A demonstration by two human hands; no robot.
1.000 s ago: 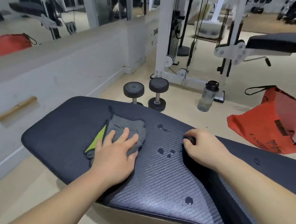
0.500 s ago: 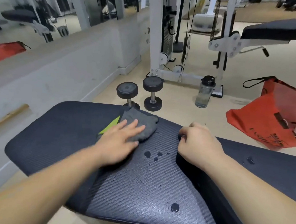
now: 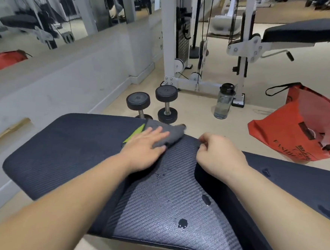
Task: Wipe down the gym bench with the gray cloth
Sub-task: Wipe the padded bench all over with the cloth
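The dark padded gym bench (image 3: 64,153) fills the lower half of the head view, with a ribbed middle panel carrying a few water drops (image 3: 182,222). A gray cloth (image 3: 171,133) with a lime-green corner lies at the bench's far edge. My left hand (image 3: 145,148) presses flat on the cloth with straight fingers. To its right, my right hand (image 3: 216,154) is curled over the far edge of the bench, gripping the pad.
Two black dumbbells (image 3: 154,104) stand on the floor just beyond the bench. A clear water bottle (image 3: 223,101) and an orange bag (image 3: 297,126) sit to the right. A white cable machine (image 3: 172,39) and a second bench (image 3: 303,31) stand behind. A low wall runs on the left.
My left hand has pushed the cloth away from me and to the right, up to the bench's far edge, over where several drops lay. The right hand has kept its grip.
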